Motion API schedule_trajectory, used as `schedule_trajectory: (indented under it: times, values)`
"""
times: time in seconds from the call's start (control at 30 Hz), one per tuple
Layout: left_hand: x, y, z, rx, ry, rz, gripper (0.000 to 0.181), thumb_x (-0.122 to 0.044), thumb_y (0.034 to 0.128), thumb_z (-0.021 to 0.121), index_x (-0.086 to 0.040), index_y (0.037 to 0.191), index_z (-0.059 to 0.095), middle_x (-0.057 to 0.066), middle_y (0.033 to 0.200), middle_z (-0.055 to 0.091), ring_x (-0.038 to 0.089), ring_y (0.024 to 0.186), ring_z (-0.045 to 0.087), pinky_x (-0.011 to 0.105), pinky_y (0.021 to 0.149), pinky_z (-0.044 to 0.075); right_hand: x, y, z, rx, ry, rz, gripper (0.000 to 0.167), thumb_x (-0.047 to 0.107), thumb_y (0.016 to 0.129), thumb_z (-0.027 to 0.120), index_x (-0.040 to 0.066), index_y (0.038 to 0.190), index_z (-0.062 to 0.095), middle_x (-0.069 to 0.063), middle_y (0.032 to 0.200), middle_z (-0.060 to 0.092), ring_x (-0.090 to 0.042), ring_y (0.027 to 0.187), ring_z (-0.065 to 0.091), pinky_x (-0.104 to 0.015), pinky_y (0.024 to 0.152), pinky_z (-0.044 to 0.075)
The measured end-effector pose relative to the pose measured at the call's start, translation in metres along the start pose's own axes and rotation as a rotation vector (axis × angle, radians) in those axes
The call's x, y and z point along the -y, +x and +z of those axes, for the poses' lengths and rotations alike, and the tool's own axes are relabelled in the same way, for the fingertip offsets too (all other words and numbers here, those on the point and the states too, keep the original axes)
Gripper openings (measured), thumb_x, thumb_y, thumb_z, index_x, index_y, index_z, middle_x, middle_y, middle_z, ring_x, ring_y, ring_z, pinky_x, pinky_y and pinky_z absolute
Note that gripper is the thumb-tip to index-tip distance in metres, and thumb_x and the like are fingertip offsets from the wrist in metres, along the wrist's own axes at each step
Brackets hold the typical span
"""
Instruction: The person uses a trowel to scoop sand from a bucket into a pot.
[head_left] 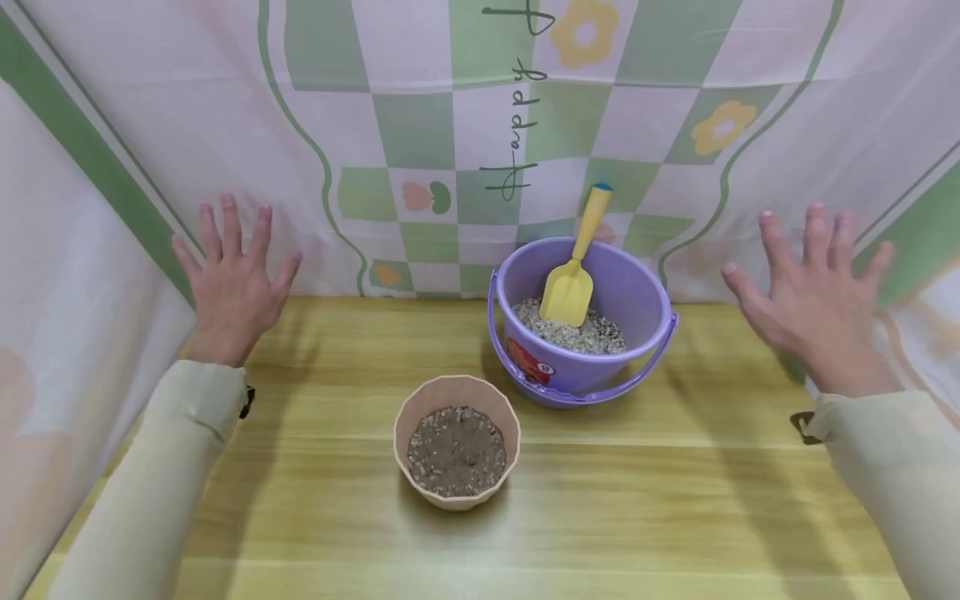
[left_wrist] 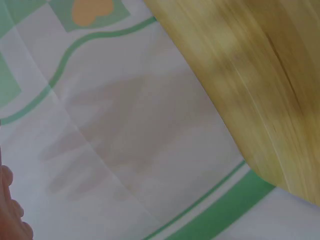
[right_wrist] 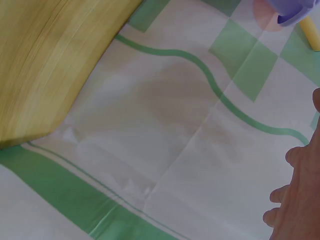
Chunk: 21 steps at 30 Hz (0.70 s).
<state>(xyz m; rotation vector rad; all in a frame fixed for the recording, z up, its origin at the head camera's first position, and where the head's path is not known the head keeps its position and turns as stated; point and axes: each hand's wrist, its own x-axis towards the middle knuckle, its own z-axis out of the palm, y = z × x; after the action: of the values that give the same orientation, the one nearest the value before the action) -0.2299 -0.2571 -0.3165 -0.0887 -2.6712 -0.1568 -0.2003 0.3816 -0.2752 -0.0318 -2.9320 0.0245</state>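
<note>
My left hand [head_left: 238, 283] is held up at the left with its fingers spread, holding nothing. On the far right my right hand [head_left: 821, 296] is raised the same way, fingers apart and free of any object. Between them stands a purple bucket [head_left: 637, 292] with grey, grainy material [head_left: 600, 335] inside. A yellow toy shovel [head_left: 567, 292] leans in it, blade on the grains and handle upward. Nearer the front edge is a pink faceted bowl [head_left: 457, 387] containing brown, speckled soil-like material [head_left: 457, 450]. Neither hand touches the bucket or the bowl.
A wooden table [head_left: 330, 500] carries the bucket and bowl. Behind it hangs a green and white checked cloth [head_left: 416, 129] with flowers and lettering, and more cloth closes in both sides. The bucket's purple handle [head_left: 600, 397] hangs down over its front.
</note>
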Motion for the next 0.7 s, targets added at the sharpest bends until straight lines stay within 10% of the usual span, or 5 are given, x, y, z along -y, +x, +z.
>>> schedule_trajectory:
  times: [0.37, 0.7]
  values:
    - [-0.031, 0.011, 0.003, 0.162, -0.092, 0.004, 0.073, -0.064, 0.1019, 0.018, -0.025, 0.162, 0.002, 0.009, 0.163, -0.02, 0.034, 0.15, -0.017, 0.073, 0.109, -0.008, 0.019, 0.002, 0.004, -0.029, 0.063, -0.062, 0.081, 0.063, 0.1, 0.03, 0.018, 0.161, 0.001, -0.029, 0.161, -0.012, -0.048, 0.147, -0.012, -0.078, 0.105, -0.008]
    - [-0.067, 0.015, 0.005, 0.179, -0.225, 0.096, 0.075, -0.064, 0.102, 0.026, -0.021, 0.162, 0.012, 0.013, 0.166, -0.007, 0.039, 0.151, -0.002, 0.072, 0.112, 0.002, 0.037, 0.006, 0.005, -0.042, 0.197, -0.09, 0.077, 0.059, 0.102, 0.028, 0.016, 0.161, 0.007, -0.033, 0.16, 0.002, -0.053, 0.146, 0.002, -0.07, 0.111, -0.01]
